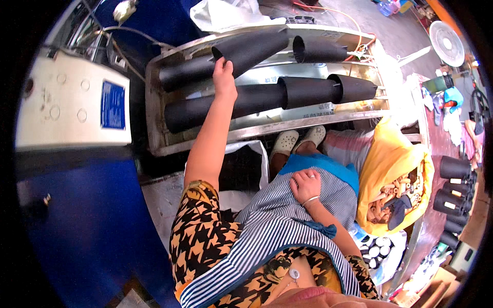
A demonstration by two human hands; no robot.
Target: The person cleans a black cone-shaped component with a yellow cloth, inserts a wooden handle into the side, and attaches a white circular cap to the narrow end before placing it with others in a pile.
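Note:
My left hand (224,78) reaches out over a long metal-framed tray and is closed on the near rim of a black tapered tube (257,47), which lies tilted upward to the right. Left of that hand another black tube (187,72) lies along the far row, and a shorter black tube (321,50) sits at that row's right end. In the near row, a long black tube (226,105) meets a middle black tube (309,92) and a right-end black tube (354,88). My right hand (306,186) rests on my striped apron (272,197), fingers laid out and nothing held.
Beside my right leg stands a yellow sack (390,149) of small brown tubular pieces. The metal tray (277,128) spans the front. A cream machine housing (72,102) and blue cabinet (82,220) are at left. Several black cylinders (452,200) and a fan (447,43) are at right.

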